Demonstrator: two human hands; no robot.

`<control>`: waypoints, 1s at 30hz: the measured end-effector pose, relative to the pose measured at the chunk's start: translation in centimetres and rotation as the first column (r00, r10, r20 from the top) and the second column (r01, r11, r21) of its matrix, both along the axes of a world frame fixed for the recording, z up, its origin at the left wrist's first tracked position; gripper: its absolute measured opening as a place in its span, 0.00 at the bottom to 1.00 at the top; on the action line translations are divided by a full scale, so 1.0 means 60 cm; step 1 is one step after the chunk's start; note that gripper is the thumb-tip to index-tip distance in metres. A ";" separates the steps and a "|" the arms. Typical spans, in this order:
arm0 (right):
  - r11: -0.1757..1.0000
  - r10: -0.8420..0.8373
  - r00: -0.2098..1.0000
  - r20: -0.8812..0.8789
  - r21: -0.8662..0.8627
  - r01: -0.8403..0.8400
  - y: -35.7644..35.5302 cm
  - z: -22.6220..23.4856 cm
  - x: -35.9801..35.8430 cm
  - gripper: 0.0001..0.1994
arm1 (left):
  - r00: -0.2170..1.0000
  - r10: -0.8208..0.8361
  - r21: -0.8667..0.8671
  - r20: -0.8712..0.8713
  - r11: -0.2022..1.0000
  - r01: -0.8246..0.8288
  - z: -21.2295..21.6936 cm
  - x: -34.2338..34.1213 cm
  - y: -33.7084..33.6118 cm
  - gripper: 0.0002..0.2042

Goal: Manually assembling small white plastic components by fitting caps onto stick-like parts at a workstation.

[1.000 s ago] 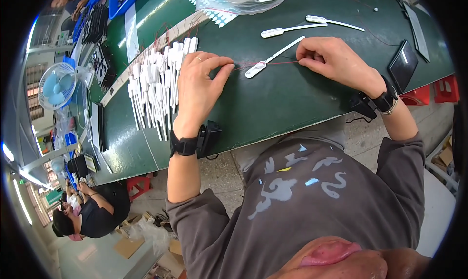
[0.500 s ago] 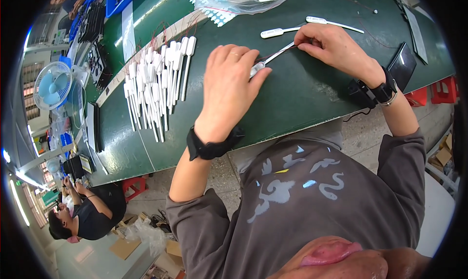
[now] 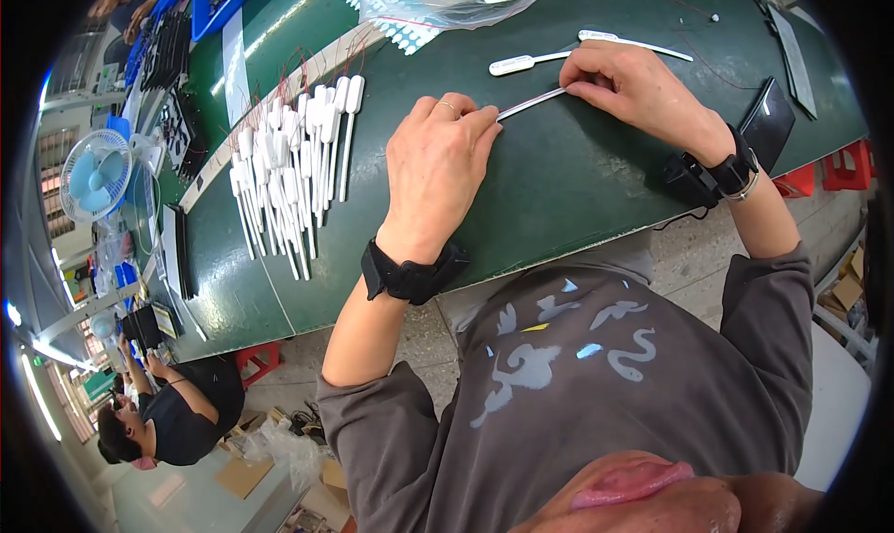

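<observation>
A thin white stick [image 3: 531, 105] spans the gap between my two hands, just above or on the green tabletop. My left hand [image 3: 433, 165] is closed, thumb against fingers, over its left end; that end is hidden. At the other end my right hand [image 3: 629, 81] pinches the stick between thumb and fingers. Right beside the right fingers lies a white stick with a wide flat head [image 3: 512, 65]; a similar one [image 3: 596, 36] lies behind it. To the left of my left hand, a pile of such white wide-headed sticks [image 3: 298, 142] is spread, with thin red wires trailing from it.
The green table [image 3: 559, 179] curves in front of me. A clear plastic bag [image 3: 428, 2] and a dotted white-and-blue sheet [image 3: 410, 38] lie at the back. A black phone-like slab [image 3: 768, 123] sits at the right. Another person [image 3: 177, 407] works at the left, near a fan [image 3: 96, 175].
My left fingers have closed over the stick's wide head, which showed between thumb and fingers before. The right hand keeps its pinch, nearly still. The whole view has shifted slightly.
</observation>
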State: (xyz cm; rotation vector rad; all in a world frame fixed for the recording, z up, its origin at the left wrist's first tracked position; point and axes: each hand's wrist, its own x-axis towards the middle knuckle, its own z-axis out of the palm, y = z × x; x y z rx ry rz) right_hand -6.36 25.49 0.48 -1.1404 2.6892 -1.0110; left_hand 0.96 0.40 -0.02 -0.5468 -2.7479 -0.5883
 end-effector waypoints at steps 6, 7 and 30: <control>1.000 0.023 1.000 -0.019 -0.018 -0.023 0.004 -0.004 -0.002 0.03 | 1.000 -0.022 -0.005 0.016 1.000 0.022 0.001 -0.002 -0.003 0.06; 1.000 0.021 1.000 -0.018 -0.017 -0.021 0.004 -0.006 -0.001 0.03 | 1.000 -0.024 -0.004 0.016 1.000 0.024 0.000 -0.002 -0.003 0.06; 0.997 0.064 0.938 -0.340 -0.025 -0.077 -0.024 0.001 0.005 0.08 | 0.958 -0.043 0.293 0.283 0.955 -0.044 -0.005 -0.016 -0.019 0.07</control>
